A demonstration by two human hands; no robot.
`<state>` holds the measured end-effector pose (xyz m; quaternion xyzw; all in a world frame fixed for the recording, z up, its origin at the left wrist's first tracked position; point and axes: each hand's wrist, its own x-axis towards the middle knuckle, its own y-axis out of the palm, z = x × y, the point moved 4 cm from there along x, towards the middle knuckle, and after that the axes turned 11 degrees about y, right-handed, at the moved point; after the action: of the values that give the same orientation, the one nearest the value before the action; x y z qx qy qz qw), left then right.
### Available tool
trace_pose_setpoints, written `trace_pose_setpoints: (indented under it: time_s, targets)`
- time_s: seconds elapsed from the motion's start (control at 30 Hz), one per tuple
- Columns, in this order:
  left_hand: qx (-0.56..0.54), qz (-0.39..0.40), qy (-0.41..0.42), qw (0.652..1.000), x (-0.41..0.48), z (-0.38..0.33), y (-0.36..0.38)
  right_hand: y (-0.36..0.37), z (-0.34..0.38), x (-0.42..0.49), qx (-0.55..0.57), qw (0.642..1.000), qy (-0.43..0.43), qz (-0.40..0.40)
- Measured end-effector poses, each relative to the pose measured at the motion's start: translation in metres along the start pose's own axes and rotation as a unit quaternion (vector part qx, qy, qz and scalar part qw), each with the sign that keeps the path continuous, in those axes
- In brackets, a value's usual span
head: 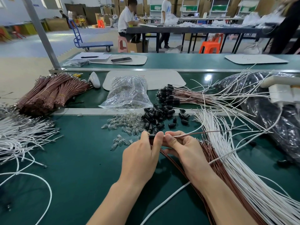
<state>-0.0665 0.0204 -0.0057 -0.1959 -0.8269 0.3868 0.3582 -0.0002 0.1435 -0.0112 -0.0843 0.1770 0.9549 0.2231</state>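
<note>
The job looks well begun but far from finished. A sheaf of finished sockets (168,95) with leads attached lies toward the far edge of the tabletop (84,159). Unfitted stock includes a broad fan of white wires (230,156) and brown wires (209,153) along the right edge, and tied brown bundles (53,93) at the far left corner. Near the middle, the left hand (141,153) pinches a black socket (152,136) between thumb and fingertips. The right hand (183,146), touching the left, pinches a wire pair (194,133), one white lead and one brown, at the socket's mouth; whether the ends are seated I cannot tell. Loose sockets (155,114) and loose glass bulbs (126,122) lie just beyond the hands. Behind them a clear plastic bag (128,93) holds more bulbs. A black bag (276,114) at the right edge hides its contents.
</note>
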Motion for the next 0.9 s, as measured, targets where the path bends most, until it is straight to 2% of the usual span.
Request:
trace_pose_setpoints:
  time_s: [0.17, 0.43, 0.5, 0.67, 0.8, 0.9]
  targets:
    - [0.042, 0.008, -0.02, 0.999, 0.002, 0.002, 0.003, 0.003, -0.002, 0.0, 0.004, 1.0, -0.009, 0.002]
    - [0.046, 0.029, -0.022, 0.998, 0.0, 0.001, 0.004, 0.005, -0.004, 0.003, 0.024, 0.999, 0.008, 0.023]
    - [0.01, 0.022, -0.016, 1.0, -0.001, 0.002, 0.003, 0.007, -0.003, 0.003, 0.035, 0.999, 0.009, 0.02]
    - [-0.182, -0.025, 0.008, 0.983, -0.003, 0.003, 0.0, 0.014, 0.0, 0.002, 0.137, 0.989, 0.029, 0.047]
    - [-0.224, -0.051, 0.042, 0.972, -0.002, 0.001, -0.003, 0.015, -0.001, 0.002, 0.088, 0.995, 0.049, 0.026]
    - [-0.228, -0.042, 0.03, 0.972, -0.002, 0.0, -0.003, 0.015, -0.001, 0.001, 0.07, 0.996, 0.053, 0.022]
